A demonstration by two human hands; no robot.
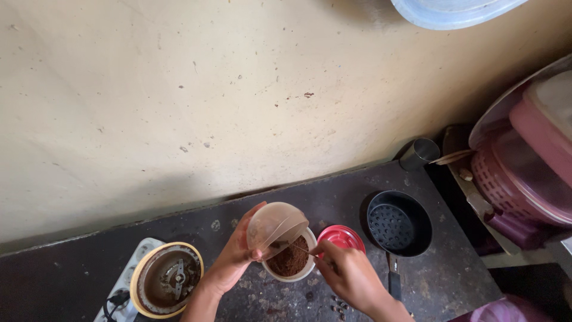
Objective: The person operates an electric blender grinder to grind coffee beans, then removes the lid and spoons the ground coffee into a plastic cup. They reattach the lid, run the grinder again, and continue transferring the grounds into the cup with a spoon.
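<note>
At the far left of the dark tabletop (89, 262) stands an electric grinder (167, 279) with a yellow rim, open on top, so its metal blade is visible. It is well to the left of the white jar (291, 262), which I take as the landmark. Under the grinder lies a white power strip (128, 274).

The left hand (235, 253) comes next, just to the left of the white jar. Its fingers (253, 223) are closed around a clear plastic dome lid (275, 225), which is held tilted over the jar's left rim, with its open side facing the jar. Brown dust clings to the inside of the lid.

The white jar itself holds brown ground powder (292, 257) and stands near the front edge of the tabletop.

The right hand (348, 274) is just to the right of the jar. Its fingers (325, 249) pinch a thin stick or brush (298, 246) that reaches into the lid; what kind of tool it is, I cannot tell.

Behind this hand, touching the jar's right side or very near it, lies 1 red lid (341, 236). Farther right sits a small black pan (398, 223). A few dark beans (339, 305) lie in front of the jar.
</note>
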